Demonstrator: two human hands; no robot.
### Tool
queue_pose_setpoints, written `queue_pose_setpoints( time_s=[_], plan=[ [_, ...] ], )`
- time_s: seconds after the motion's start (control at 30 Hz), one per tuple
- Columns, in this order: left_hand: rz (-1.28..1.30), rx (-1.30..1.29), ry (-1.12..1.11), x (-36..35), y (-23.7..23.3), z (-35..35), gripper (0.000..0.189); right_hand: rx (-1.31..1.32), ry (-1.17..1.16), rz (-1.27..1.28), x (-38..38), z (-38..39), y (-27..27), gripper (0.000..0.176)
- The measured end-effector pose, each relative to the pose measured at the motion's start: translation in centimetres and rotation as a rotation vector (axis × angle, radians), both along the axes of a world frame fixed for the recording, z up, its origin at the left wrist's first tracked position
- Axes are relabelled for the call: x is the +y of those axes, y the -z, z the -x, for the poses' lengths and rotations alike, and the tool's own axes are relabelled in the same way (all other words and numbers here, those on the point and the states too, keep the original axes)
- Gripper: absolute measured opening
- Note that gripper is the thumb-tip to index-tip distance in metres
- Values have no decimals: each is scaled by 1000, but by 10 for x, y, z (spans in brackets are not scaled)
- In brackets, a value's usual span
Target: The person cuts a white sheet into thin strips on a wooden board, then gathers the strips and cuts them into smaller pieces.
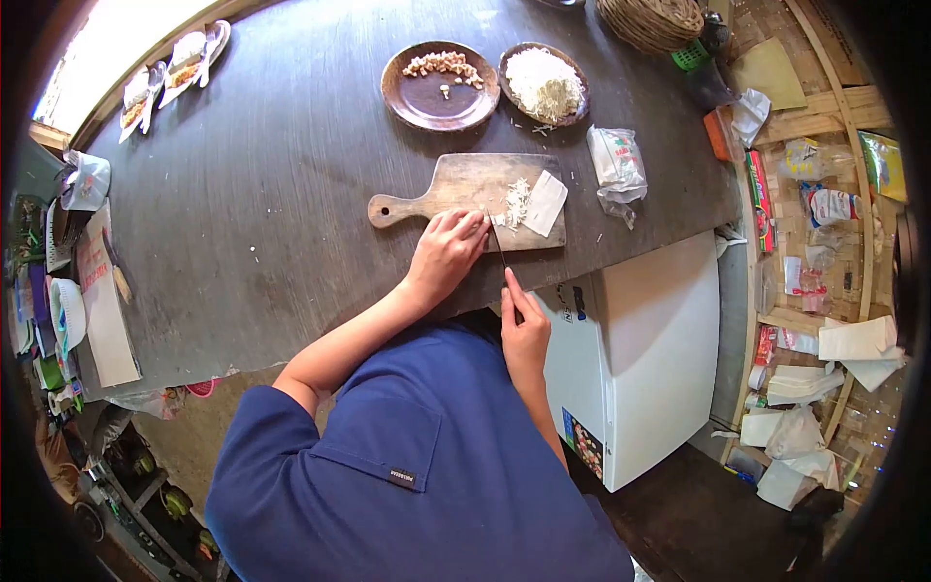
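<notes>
A wooden cutting board [446, 184] with a holed handle lies near the front edge of the dark table. My left hand [451, 250] rests on its lower part, fingers curled and pressed on a small pale piece of food, mostly hidden under the fingertips. My right hand [525, 328] is closed on the handle of a knife [500, 249]. The blade stands on edge right beside my left fingertips. Thin white strips [518, 202] are heaped just right of the blade, next to a flat pale sheet [546, 204] on the board's right end.
Behind the board stand a brown plate [417, 102] of small tan pieces and a bowl [585, 107] heaped with white shreds. A white plastic packet [617, 165] lies to the right. Two filled trays with spoons are at far left. A white fridge [650, 349] stands below the table's edge.
</notes>
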State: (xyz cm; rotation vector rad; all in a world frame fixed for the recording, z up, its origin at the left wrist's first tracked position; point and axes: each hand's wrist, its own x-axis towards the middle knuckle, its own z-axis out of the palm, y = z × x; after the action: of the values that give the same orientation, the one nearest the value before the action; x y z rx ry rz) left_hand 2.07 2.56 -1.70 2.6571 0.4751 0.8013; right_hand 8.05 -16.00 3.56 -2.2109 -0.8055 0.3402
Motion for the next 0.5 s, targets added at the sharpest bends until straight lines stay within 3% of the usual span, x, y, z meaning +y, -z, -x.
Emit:
queue_pose_setpoints(
  time_s=[0.5],
  plan=[
    [10, -8, 18, 1, 0, 1, 32, 17, -19, -10, 6, -6, -11, 35]
  ],
)
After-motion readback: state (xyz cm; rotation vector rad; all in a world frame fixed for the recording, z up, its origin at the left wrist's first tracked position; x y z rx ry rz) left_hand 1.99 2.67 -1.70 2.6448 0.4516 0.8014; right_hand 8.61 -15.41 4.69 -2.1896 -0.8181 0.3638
